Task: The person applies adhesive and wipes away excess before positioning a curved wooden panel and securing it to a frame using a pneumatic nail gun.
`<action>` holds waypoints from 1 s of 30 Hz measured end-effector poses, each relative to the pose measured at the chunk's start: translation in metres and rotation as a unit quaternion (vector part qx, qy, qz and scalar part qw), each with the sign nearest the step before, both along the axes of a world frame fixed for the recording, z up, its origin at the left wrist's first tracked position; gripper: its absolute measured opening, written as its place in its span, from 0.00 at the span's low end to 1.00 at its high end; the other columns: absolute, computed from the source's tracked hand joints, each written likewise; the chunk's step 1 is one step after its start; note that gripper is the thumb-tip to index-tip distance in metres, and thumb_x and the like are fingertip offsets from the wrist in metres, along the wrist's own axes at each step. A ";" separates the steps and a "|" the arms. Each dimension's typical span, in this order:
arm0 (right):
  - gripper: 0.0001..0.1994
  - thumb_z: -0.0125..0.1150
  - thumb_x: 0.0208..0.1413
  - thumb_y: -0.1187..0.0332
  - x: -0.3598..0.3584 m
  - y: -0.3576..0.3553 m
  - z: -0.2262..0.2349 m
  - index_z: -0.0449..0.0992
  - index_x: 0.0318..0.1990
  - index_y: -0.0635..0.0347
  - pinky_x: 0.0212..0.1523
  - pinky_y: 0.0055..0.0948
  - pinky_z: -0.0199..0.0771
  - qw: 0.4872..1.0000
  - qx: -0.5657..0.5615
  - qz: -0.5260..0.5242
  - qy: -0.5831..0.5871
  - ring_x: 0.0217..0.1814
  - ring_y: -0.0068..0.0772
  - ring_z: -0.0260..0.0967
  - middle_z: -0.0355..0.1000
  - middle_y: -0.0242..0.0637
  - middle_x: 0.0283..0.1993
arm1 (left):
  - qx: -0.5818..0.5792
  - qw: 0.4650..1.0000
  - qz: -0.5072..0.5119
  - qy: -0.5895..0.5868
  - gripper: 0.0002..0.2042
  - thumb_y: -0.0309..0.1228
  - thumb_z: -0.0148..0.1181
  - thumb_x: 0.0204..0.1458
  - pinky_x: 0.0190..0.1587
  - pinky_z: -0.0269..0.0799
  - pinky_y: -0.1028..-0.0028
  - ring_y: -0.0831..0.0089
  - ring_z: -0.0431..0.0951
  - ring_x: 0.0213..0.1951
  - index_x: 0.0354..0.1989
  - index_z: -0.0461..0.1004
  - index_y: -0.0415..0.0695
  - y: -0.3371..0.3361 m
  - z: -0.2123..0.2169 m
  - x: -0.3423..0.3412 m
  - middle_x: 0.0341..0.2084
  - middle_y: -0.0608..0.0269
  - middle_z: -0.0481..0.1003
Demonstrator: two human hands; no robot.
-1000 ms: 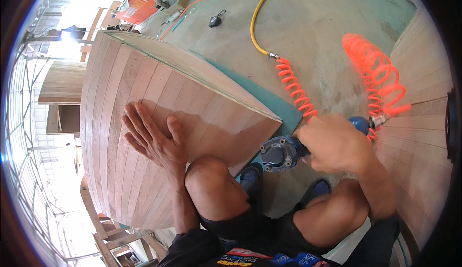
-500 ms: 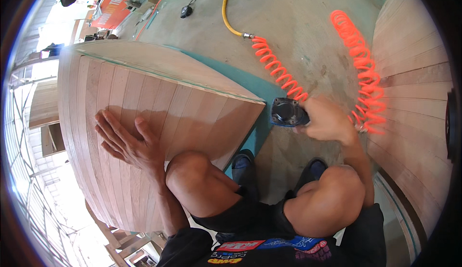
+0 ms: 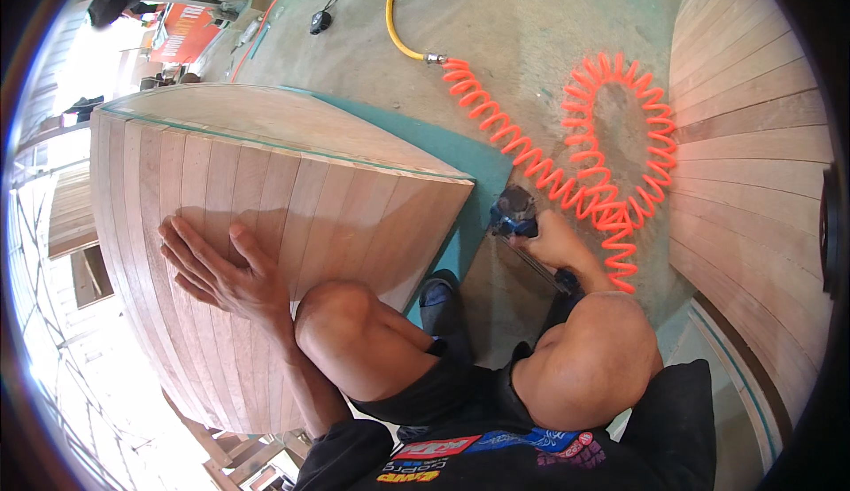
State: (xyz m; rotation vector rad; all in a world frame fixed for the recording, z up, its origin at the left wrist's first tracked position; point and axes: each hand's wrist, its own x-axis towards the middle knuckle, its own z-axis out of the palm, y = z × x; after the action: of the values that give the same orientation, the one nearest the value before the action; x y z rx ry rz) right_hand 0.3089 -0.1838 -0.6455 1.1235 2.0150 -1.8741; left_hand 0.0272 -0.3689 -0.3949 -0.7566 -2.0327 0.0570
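My left hand [image 3: 221,268] lies flat, fingers apart, on the slatted face of a large curved wooden piece [image 3: 372,225] made of narrow strips. Beside that piece's pointed right corner, my right hand [image 3: 562,247] is wrapped round an air nail gun [image 3: 515,212]. The dark tool is slightly smeared, with a long thin rail showing below it. Its tip is not clear, and it looks apart from the wood. An orange coiled air hose [image 3: 522,150] runs close by; where it joins the tool is hidden.
A teal sheet [image 3: 493,159] lies under the wooden piece. A yellow hose [image 3: 393,13] joins the orange coil on the concrete floor. Another slatted wooden piece [image 3: 744,146] stands at right. Near the far side lies a small black tape measure [image 3: 321,20]. My knees flank the work area.
My right hand has lowered and turned the nail gun, so its rail now shows. The coiled hose has slumped into a loop on the floor. My left hand stays on the wood.
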 end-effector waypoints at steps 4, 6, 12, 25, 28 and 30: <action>0.23 0.73 0.48 0.64 0.006 0.016 -0.001 0.77 0.48 0.70 0.39 0.40 0.73 0.997 -0.023 -0.046 0.061 0.36 0.38 0.76 0.78 0.44 0.33 | -0.005 1.000 0.005 0.002 0.34 0.59 0.43 0.63 0.72 0.43 0.50 0.59 0.53 0.74 0.72 0.59 0.52 0.000 0.002 0.003 0.72 0.63 0.57; 0.22 0.73 0.49 0.66 0.003 0.022 0.002 0.75 0.49 0.71 0.34 0.37 0.72 0.996 -0.087 -0.019 -0.014 0.30 0.32 0.73 0.75 0.38 0.29 | -0.004 1.000 0.009 -0.001 0.33 0.57 0.44 0.63 0.72 0.43 0.50 0.58 0.53 0.74 0.72 0.59 0.52 -0.006 0.003 0.004 0.72 0.62 0.57; 0.17 0.73 0.49 0.67 0.011 0.029 -0.025 0.76 0.43 0.67 0.22 0.30 0.66 0.992 -0.119 -0.046 0.016 0.21 0.24 0.67 0.71 0.33 0.24 | 0.001 0.999 -0.018 -0.029 0.31 0.49 0.49 0.63 0.72 0.40 0.49 0.55 0.53 0.73 0.72 0.59 0.48 0.006 0.007 0.012 0.72 0.56 0.57; 0.14 0.74 0.49 0.66 0.019 0.032 -0.027 0.77 0.35 0.66 0.25 0.29 0.71 0.992 -0.114 -0.039 0.037 0.23 0.24 0.71 0.73 0.33 0.23 | 0.039 0.995 0.024 -0.088 0.32 0.48 0.48 0.63 0.74 0.31 0.48 0.53 0.44 0.75 0.73 0.56 0.47 -0.061 0.020 0.009 0.73 0.52 0.52; 0.14 0.74 0.50 0.66 0.019 0.034 -0.026 0.76 0.35 0.66 0.24 0.29 0.71 0.988 -0.140 -0.047 0.051 0.22 0.25 0.71 0.73 0.33 0.23 | 0.044 0.993 0.068 -0.086 0.34 0.54 0.41 0.65 0.74 0.27 0.49 0.54 0.39 0.76 0.75 0.51 0.49 -0.066 0.042 -0.012 0.75 0.53 0.46; 0.14 0.74 0.50 0.66 0.023 0.040 -0.026 0.76 0.36 0.65 0.24 0.29 0.71 0.985 -0.163 -0.031 0.044 0.22 0.26 0.71 0.73 0.33 0.23 | 0.045 0.992 0.080 -0.081 0.35 0.55 0.38 0.65 0.74 0.27 0.49 0.56 0.38 0.77 0.76 0.48 0.49 -0.055 0.059 -0.024 0.76 0.53 0.43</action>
State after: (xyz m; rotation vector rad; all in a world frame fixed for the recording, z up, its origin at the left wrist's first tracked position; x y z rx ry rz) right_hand 0.3319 -0.1440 -0.6717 1.0398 1.6451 -2.2172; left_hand 0.0029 -0.4240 -0.3361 -0.5548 -2.2330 -0.0048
